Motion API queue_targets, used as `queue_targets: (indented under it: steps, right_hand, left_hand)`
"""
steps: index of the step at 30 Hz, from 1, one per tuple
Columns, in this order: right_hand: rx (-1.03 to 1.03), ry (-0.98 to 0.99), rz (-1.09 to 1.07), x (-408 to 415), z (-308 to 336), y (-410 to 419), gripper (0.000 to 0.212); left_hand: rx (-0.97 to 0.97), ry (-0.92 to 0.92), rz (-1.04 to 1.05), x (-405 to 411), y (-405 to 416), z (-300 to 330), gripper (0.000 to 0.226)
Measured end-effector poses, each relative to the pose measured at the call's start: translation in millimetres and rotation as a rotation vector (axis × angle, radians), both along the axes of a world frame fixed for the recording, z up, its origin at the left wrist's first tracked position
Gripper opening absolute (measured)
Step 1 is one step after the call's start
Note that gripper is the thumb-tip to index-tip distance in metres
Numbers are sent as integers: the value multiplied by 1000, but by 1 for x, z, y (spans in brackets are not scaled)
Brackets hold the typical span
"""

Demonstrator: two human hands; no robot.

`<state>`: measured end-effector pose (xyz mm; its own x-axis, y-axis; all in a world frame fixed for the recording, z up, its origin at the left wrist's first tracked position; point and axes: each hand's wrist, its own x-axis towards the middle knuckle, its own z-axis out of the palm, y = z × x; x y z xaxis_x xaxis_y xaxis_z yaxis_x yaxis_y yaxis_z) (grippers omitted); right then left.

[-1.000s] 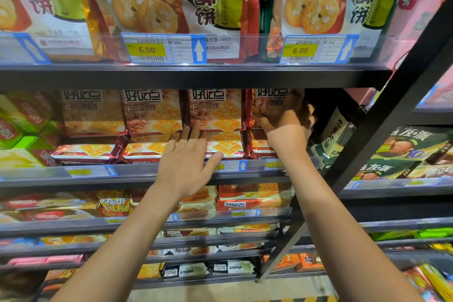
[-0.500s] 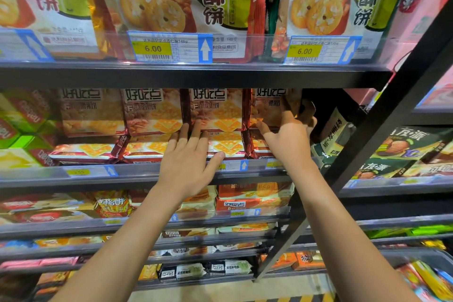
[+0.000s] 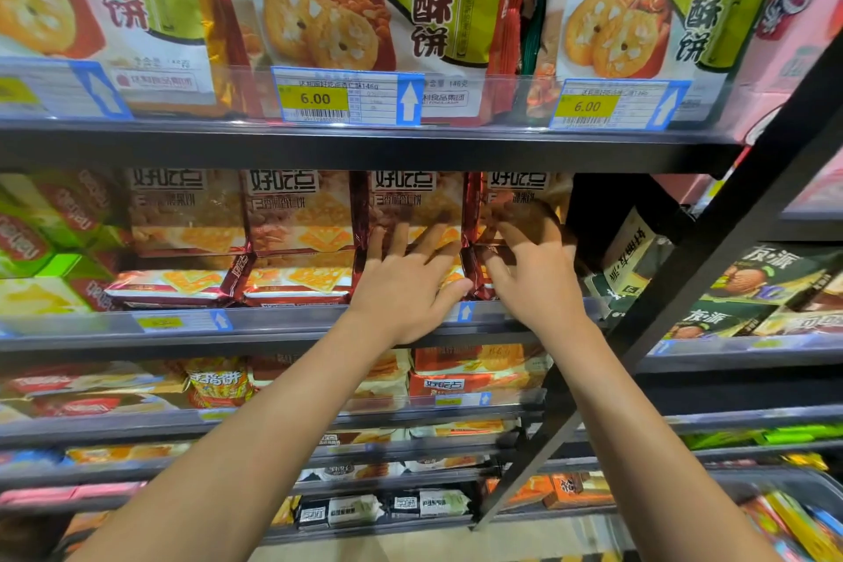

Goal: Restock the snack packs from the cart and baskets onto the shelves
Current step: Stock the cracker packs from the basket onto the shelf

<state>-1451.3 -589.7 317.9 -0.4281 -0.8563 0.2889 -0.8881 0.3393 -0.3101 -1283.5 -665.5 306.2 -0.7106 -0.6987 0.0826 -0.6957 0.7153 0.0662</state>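
Several red-and-gold snack packs stand in a row on the middle shelf, with more lying flat in front of them. My left hand presses with spread, straight fingers on the lower front of the third upright pack. To its right, my right hand has fingers curled over the front of the fourth upright pack and its thumb at the pack's lower left seam, gripping it. That pack stands at the row's right end, next to a dark gap.
Large green-and-red biscuit bags fill the shelf above, behind price tags. A black slanted upright crosses on the right, with dark green packs beyond it. Lower shelves hold more packs. Green boxes sit at left.
My right hand came down from the top of the fourth pack to its lower part. My left hand slid up and right onto the third pack.
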Motion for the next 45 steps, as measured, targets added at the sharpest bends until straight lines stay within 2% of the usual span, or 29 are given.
queue_targets:
  steps: [5,8,10,13,17,21,24,38,45]
  right_hand:
    - [31,-5,15,-1,1,5,44]
    - [66,-12,-9,-2,0,7,50]
    - [73,-21,-26,1,0,11,54]
    - [29,13,8,9,-2,15,48]
    - [6,54,92,21,-6,14,40]
    - [54,88,183,42,-3,5,47]
    - [107,90,224,57,-1,-2,45]
    - [214,126,220,109,5,-22,45]
    - [156,141,189,118,-2,-21,47]
  left_hand:
    - [44,12,24,-3,4,2,70]
    - [48,44,8,1,6,7,66]
    - [21,68,-10,8,7,10,62]
    - [-57,46,10,26,7,7,58]
    - [-129,33,167,60,8,-2,62]
    - [-25,13,404,86,8,-2,70]
    - [41,36,479,98,-2,-1,67]
    - [59,29,336,125,-22,7,60]
    - [45,47,325,127,-19,3,63]
